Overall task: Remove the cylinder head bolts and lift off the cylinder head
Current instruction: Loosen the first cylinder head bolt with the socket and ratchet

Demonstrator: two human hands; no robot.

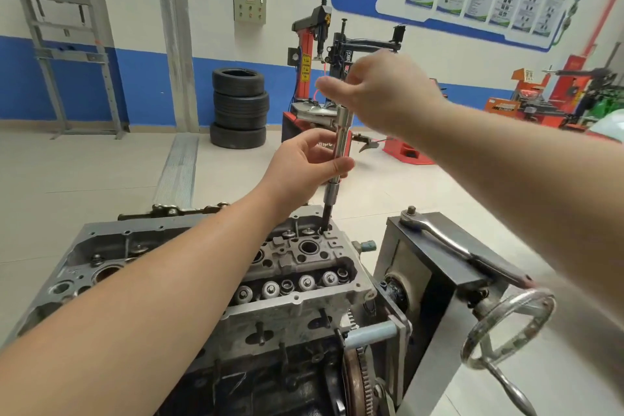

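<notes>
Left hand (304, 165) pinches the socket extension (341, 149) mid-shaft, right hand (381, 91) closes on its top (blurred, grip likely), tip in the far corner bolt hole of the cylinder head (297, 267): keep it plumb, spin by fingers, ratchet (449, 243) lies aside, 1 bolt.

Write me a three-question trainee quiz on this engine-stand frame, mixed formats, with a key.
1. True or false: the ratchet handle is attached to the extension bar.
2. Which of the hands grips the bar's shaft? A) left hand B) right hand
3. Fill in: the bar's lower end sits in a bolt hole at the far corner of the ____.

Key: 1 false, it lies on the stand's box; 2 A; 3 cylinder head.
</notes>
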